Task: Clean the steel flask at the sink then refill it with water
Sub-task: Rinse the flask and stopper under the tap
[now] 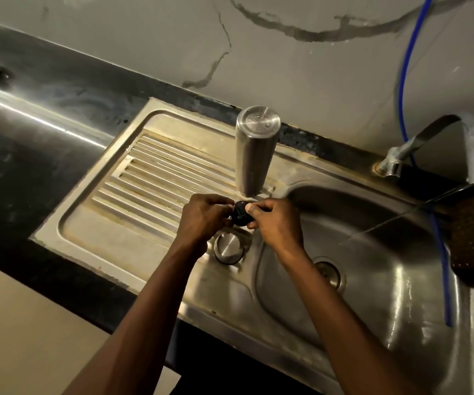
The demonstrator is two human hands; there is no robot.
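The steel flask (pixel 255 152) stands inverted at the drainboard's (pixel 133 178) three o'clock edge, beside the basin (pixel 372 266). At its six o'clock, the left hand (pixel 204 218) and right hand (pixel 272 220) each have their grip closed on a small black stopper (pixel 240 213). Below sits the steel cap (pixel 228 248). Wet fingers could drop the stopper into the basin; an elbow could topple the flask.

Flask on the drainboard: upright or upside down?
Upside down: the flask stands with its closed flat base on top, mouth end down on the drainboard.
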